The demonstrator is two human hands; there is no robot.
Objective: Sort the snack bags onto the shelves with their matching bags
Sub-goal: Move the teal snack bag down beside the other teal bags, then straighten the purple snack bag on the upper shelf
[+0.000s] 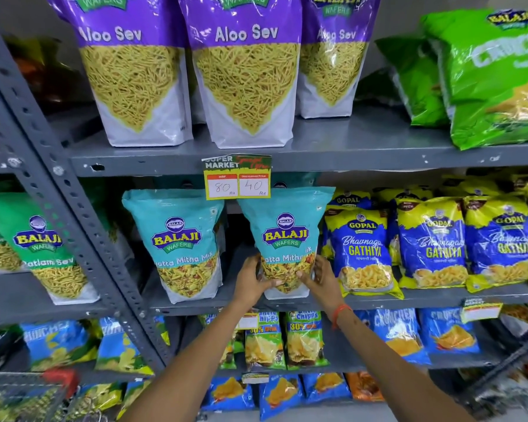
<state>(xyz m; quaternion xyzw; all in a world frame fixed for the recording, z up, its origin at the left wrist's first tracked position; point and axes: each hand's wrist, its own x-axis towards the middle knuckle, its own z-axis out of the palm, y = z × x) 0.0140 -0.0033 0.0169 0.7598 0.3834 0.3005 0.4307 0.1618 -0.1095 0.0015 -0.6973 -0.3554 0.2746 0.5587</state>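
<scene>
Standing upright on middle shelf [378, 301]: teal Khatta Mitha Mix bag [287, 236], beside matching teal bag [177, 242]. Gripping its lower sides: left hand [252, 280], right hand [322, 277], fingers curled round it.

"Aloo Sev" on purple pouches [247, 68], "BALAJI WAFERS" on teal pouch [285, 236], "GOPAL GATHIYA" on blue bags [361, 248], "80" and "40" on price tag [237, 177] at shelf edge [378, 161]

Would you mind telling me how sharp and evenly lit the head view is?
Head view: centre sharp, with the teal bag between left hand and right hand readable; edges bow and smear, blurring the green bags; glare streaks the purple bags.
</scene>
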